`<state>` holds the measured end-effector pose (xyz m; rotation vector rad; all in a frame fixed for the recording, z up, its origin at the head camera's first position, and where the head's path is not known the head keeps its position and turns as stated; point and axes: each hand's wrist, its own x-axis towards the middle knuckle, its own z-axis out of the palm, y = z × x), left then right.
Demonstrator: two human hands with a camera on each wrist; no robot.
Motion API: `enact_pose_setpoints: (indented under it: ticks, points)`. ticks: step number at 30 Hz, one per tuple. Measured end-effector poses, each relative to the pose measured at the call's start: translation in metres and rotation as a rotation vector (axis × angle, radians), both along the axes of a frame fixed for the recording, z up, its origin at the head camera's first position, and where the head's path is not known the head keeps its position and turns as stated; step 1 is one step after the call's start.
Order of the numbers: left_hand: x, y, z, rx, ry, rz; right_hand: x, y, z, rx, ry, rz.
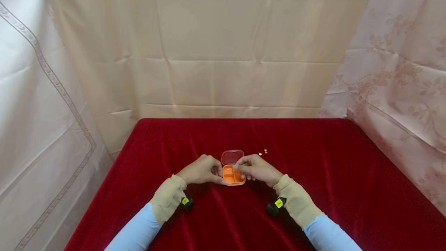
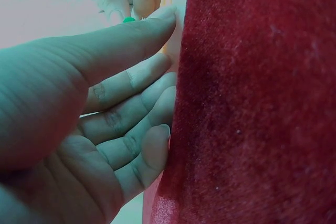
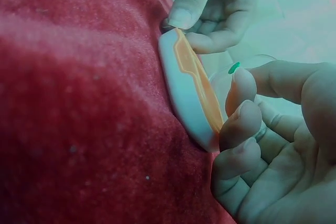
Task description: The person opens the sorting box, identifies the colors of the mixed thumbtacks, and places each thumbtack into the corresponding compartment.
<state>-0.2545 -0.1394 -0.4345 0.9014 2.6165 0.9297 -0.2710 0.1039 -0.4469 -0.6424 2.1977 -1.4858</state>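
A small pill box with orange compartments and a white outer shell sits on the red cloth, its clear lid standing raised at the back. My left hand grips the box's left side between thumb and fingers; the left wrist view shows the thumb on the white shell. Over the box's right compartments, the fingertips of my right hand pinch a small pill, which looks green in the wrist views. The right hand's other fingers curl beside the box's orange edge.
Several small round pills lie on the cloth behind and to the right of the box. The red velvet cloth covers the table. Beige fabric hangs behind it, with patterned curtains on both sides.
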Motion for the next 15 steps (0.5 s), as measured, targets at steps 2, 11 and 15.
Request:
enact_pose_setpoints:
  ticks: [2, 11, 15]
  points:
    - [-0.0002, 0.0, 0.0001, 0.001, 0.001, 0.0, 0.0011, -0.0012, 0.0005, 0.007, 0.012, -0.006]
    - [-0.0011, -0.0002, -0.0009, 0.003, 0.008, 0.0, 0.0028, -0.0067, -0.001, 0.086, 0.143, -0.033]
    - [-0.0011, -0.0002, -0.0012, 0.0, 0.004, 0.002, 0.0032, -0.0085, -0.0029, 0.099, 0.173, -0.048]
